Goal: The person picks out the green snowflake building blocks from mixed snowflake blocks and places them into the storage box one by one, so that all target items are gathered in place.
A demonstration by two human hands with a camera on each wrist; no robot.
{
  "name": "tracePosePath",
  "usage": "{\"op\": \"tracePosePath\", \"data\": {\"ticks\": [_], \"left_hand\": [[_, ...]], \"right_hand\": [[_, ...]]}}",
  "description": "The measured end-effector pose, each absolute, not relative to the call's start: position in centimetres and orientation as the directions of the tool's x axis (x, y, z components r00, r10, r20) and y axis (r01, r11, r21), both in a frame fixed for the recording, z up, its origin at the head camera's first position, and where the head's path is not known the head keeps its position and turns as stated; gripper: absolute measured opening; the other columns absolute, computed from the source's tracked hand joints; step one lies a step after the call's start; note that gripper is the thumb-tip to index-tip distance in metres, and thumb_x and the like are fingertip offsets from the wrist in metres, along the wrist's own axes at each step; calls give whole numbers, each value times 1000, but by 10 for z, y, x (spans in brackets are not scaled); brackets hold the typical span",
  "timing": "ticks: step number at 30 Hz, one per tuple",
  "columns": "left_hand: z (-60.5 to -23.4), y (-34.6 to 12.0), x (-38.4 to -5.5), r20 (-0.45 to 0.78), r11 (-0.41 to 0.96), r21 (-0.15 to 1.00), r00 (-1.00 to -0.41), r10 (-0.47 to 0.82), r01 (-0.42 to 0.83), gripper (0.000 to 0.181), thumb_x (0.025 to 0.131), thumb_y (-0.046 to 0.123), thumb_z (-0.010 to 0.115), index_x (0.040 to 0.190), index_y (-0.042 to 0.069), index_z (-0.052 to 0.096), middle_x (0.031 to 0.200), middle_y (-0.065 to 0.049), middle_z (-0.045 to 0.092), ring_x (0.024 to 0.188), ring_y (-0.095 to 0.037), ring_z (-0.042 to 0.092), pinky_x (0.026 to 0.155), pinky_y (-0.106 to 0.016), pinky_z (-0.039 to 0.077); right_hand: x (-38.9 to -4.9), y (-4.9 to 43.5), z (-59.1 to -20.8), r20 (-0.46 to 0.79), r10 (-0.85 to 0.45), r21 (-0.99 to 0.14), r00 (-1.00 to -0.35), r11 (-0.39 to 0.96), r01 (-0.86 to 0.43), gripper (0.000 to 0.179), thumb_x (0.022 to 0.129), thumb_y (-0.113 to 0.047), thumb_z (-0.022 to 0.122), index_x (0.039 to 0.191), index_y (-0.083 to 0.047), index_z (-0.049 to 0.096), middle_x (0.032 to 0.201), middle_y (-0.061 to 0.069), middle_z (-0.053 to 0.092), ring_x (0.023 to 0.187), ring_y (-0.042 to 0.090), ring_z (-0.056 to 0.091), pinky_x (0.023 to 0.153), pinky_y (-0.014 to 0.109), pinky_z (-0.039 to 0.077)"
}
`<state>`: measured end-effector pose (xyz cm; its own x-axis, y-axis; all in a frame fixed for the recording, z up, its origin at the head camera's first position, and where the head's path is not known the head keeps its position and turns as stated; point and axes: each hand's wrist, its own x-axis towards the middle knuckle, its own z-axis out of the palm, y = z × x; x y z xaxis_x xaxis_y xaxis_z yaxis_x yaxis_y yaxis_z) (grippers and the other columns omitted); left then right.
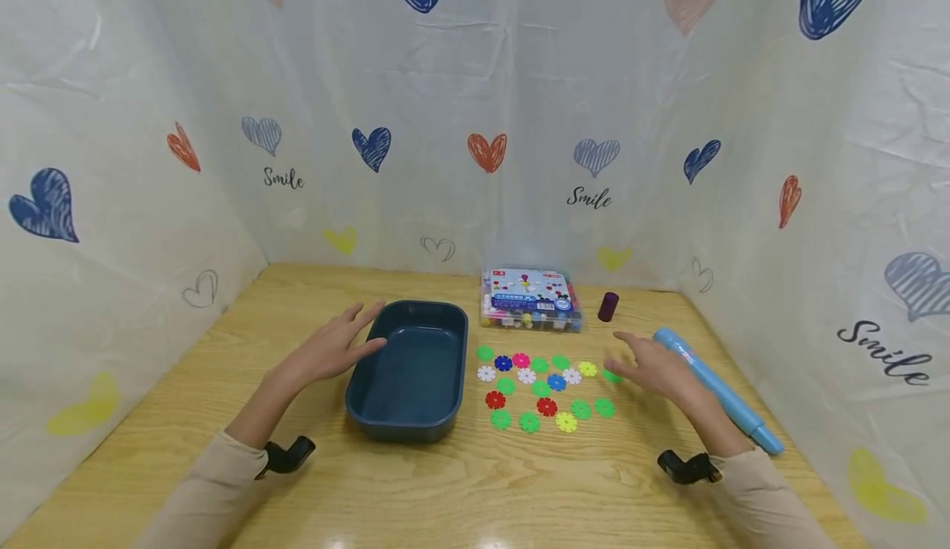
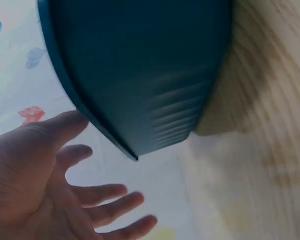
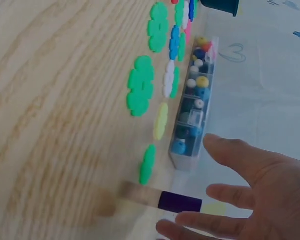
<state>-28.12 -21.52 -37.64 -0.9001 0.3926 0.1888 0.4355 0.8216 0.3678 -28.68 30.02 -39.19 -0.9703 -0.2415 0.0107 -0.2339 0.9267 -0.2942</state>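
So the left hand is hanging out wide by the left side of the dark blue tray, can't tell if touching. Right hand is hovering wide too, near the colorful discs lying right of the tray.

Tray dark teal; flower discs green, red, white, blue, yellow, pink. Tube light blue, cylinder dark purple. Counter yellowish wood-grain, curtain white, heart-printed.
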Motion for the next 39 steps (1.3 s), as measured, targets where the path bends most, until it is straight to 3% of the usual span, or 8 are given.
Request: {"op": "tracePosePath", "data": {"ticks": [3,7,10,16,23,26,30,39], "left_hand": [[-381,-218,-282,218,782,389,-873,436,487,63,101,34,53,153,4,32,145,-37,40,127,-56,45,97,-68,40],[-386,-222,-286,261,718,426,-835,484,550,55,103,25,51,147,-4,38,136,-33,52,108,-46,62,85,-54,53],[-389,-224,-291,256,701,473,-845,470,534,48,103,19,50,143,-8,43,130,-32,57,98,-39,67,78,-45,57],[-393,-227,-298,179,680,614,-909,376,402,41,102,10,51,140,-7,48,121,-30,61,89,-27,69,66,-33,58],[-396,-232,-303,97,544,781,-921,377,305,39,102,12,51,138,-5,51,114,-28,59,85,-21,66,70,-39,60],[-399,-235,-304,61,494,830,-924,378,257,41,102,14,52,140,-3,49,117,-27,58,93,-24,65,74,-38,60],[-400,-238,-304,19,449,872,-928,372,198,45,102,18,53,142,-1,46,122,-28,56,102,-26,62,80,-39,59],[-402,-237,-306,-8,387,910,-926,377,149,48,101,16,55,144,-3,43,116,-25,54,87,-15,62,75,-33,58]], "right_hand": [[-288,302,-398,15,-255,-320,-967,915,-246,65,95,-37,64,142,3,45,127,34,58,94,38,68,75,50,55],[-288,303,-404,23,-265,-350,-964,901,-256,56,93,-29,67,136,3,52,122,31,63,101,42,66,79,54,54],[-289,304,-407,24,-271,-371,-962,891,-261,51,91,-23,70,132,4,55,116,27,67,99,39,67,80,52,55],[-294,304,-412,21,-289,-379,-957,884,-275,47,87,-17,74,125,7,60,102,21,70,89,29,67,73,41,56],[-300,304,-417,37,-302,-344,-952,891,-296,37,84,-16,76,114,4,68,96,15,71,87,25,66,74,40,55],[-302,304,-418,40,-309,-333,-950,893,-304,33,84,-16,77,110,3,71,93,12,71,84,21,64,72,38,54],[-302,302,-418,34,-310,-327,-950,895,-304,28,84,-15,77,106,2,73,90,10,71,81,19,63,71,37,54],[-302,303,-414,-6,-290,-365,-957,891,-268,23,85,-14,76,100,2,71,91,11,70,84,21,63,75,39,54]]}}
